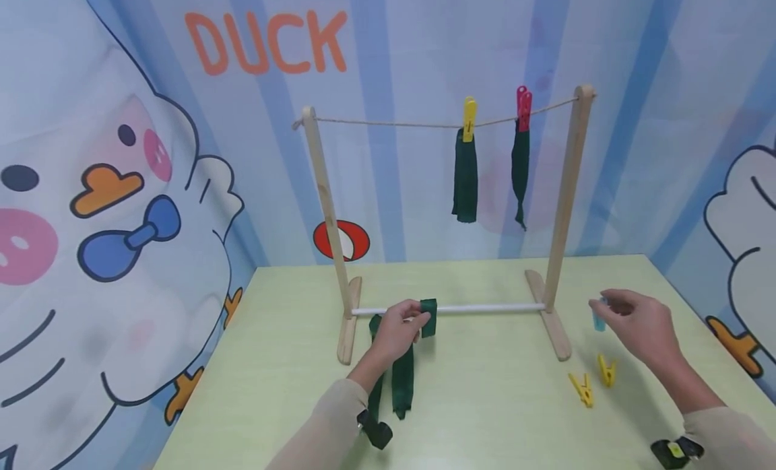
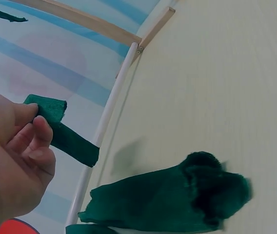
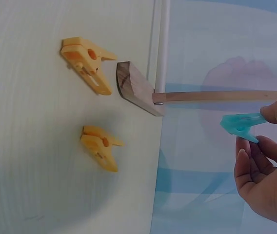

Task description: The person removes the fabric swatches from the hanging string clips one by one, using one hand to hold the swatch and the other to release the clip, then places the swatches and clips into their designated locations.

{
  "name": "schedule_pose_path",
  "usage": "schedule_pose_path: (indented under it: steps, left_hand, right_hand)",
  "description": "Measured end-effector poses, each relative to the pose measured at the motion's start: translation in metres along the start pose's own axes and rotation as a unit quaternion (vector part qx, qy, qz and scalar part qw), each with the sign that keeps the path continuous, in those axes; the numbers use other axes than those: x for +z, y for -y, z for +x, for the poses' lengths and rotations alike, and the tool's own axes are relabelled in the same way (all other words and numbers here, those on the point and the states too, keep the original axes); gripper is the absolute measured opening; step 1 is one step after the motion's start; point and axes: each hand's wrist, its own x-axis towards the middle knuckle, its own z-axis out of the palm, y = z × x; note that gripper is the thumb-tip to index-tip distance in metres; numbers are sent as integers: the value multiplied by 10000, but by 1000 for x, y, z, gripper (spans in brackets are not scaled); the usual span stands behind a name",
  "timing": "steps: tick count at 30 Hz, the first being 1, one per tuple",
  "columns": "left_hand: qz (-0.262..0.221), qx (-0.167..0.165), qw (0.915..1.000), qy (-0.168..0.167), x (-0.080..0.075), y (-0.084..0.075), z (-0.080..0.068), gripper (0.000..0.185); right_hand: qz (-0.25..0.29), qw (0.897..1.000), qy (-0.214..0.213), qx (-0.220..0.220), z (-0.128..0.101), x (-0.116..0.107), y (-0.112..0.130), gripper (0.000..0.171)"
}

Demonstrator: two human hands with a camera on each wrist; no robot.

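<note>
My left hand (image 1: 395, 330) pinches a dark green cloth strip (image 1: 428, 318) between thumb and fingers, held up near the stand's white rod (image 1: 491, 308). In the left wrist view the strip (image 2: 75, 144) hangs folded over the fingertips. More green strips (image 1: 403, 382) lie on the table under that hand, partly hidden by it. On the right, my right hand (image 1: 644, 325) holds a light blue clothespin (image 1: 599, 317) by its handle ends. The right wrist view shows this clothespin (image 3: 236, 124) pointing away from the fingers. Two yellow clothespins (image 1: 582, 390) lie on the table below the right hand.
A wooden stand with two posts (image 1: 568, 200) carries a string (image 1: 388, 124). On it a yellow clothespin (image 1: 469, 118) holds one green strip (image 1: 465, 180) and a red clothespin (image 1: 524, 110) another. A duck-printed curtain (image 1: 424, 46) hangs behind the pale table (image 1: 254, 389).
</note>
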Motion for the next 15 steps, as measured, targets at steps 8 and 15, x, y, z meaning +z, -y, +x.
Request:
schedule_pose_path:
  steps: [8, 15]
  left_hand:
    - [72, -54, 9999, -49, 4, 12, -8, 19]
    - [432, -241, 9987, -94, 7, 23, -17, 21]
  right_hand:
    - [-145, 9997, 111, 142, -6, -3, -8, 46]
    - [-211, 9988, 355, 279, -11, -7, -23, 46]
